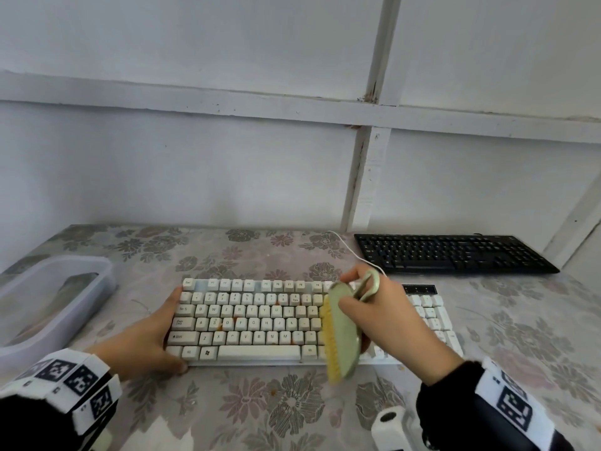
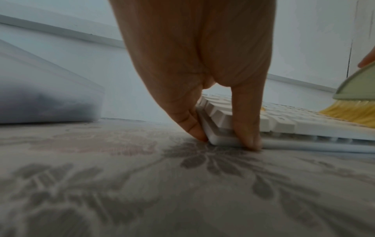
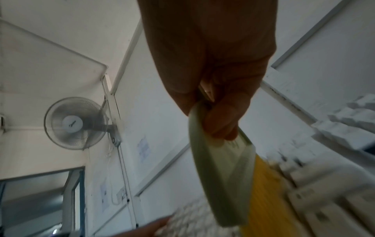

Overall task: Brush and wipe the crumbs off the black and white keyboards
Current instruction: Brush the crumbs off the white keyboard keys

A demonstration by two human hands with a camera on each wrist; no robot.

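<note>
The right hand (image 1: 377,307) grips a green brush (image 1: 345,327) with yellow bristles, thumb and fingers curled round its looped handle, and holds the bristles on the right part of the white keyboard (image 1: 247,320). The left hand (image 1: 146,340) steadies that keyboard at its near left corner, thumb against the front edge and fingers along the left side; the fingers are nearly straight, pressing rather than wrapping. The white keyboard lies at the middle of the flowered table (image 1: 260,411); the black keyboard (image 1: 452,253) lies behind it to the right, apart and untouched.

To brush well, strokes should probably run along the key rows toward one edge, bristles angled into the gaps, with the left hand keeping the board from sliding. Orange crumbs (image 1: 217,326) show between the keys on the left half, so that part seems still to be done.

The head view alone shows both keyboards, the crumbs and a clear plastic box (image 1: 97,281) at the left. The left wrist view shows fingertips (image 2: 194,128) touching the keyboard's corner and the bristles bent on the keys. The right wrist view shows the thumb on the brush's back and a wall fan (image 3: 75,123), seen nowhere else.
</note>
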